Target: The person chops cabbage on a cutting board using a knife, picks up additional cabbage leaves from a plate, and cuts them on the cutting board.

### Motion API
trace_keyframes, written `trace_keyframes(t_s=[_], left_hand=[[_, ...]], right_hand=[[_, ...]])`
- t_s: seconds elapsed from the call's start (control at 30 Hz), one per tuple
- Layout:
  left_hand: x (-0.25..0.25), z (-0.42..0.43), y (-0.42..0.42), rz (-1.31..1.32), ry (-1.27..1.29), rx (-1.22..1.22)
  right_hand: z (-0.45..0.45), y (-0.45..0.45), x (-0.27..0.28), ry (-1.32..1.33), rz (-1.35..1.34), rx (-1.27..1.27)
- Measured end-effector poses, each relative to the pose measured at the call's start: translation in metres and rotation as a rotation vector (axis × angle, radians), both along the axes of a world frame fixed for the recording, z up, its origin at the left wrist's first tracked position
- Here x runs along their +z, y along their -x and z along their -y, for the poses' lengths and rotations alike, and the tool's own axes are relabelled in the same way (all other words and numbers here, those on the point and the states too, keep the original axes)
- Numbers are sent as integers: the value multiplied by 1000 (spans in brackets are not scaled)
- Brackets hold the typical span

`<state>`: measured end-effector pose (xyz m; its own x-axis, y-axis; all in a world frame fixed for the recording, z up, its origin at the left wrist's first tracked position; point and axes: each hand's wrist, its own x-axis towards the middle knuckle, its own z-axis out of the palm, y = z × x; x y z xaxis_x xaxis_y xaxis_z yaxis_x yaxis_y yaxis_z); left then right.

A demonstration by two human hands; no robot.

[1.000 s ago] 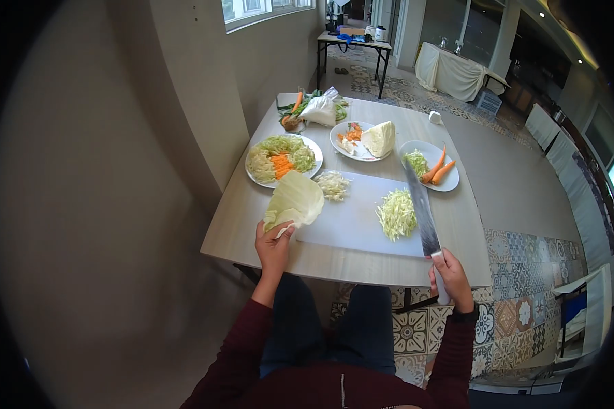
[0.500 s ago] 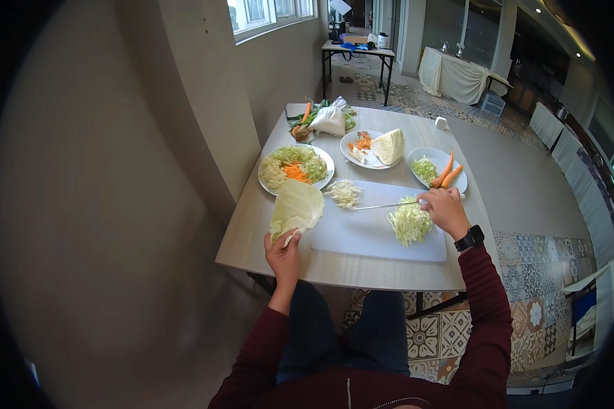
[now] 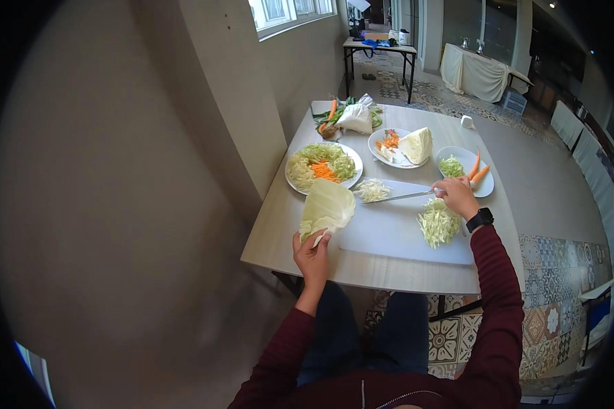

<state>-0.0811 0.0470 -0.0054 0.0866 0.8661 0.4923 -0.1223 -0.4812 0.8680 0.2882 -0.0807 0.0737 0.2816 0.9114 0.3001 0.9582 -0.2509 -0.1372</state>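
My left hand pinches a pale green cabbage leaf by its lower edge, holding it up at the left side of the white cutting board. In my right hand is a knife, its blade pointing left across the board toward a small heap of chopped white cabbage. A larger pile of shredded cabbage lies on the board just below the right hand. Behind the leaf, a round plate carries shredded cabbage and orange carrot strips.
At the back, a plate holds a cabbage wedge and carrot bits. To the right, another plate bears whole carrots and shredded greens. A filled plastic bag and vegetables sit at the far left corner, near the wall.
The view has shifted, so the table appears farther right. The knife's blade has moved left over the board, its tip now at the small white heap. The left hand still holds the leaf.
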Motion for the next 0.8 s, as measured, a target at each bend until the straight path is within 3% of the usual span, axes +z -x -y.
trace_keyframes(t_s=[0.8], left_hand=[[-8,-2,-2,10,-9,-20]], right_hand=[[-38,-33,10,211,-155,24]])
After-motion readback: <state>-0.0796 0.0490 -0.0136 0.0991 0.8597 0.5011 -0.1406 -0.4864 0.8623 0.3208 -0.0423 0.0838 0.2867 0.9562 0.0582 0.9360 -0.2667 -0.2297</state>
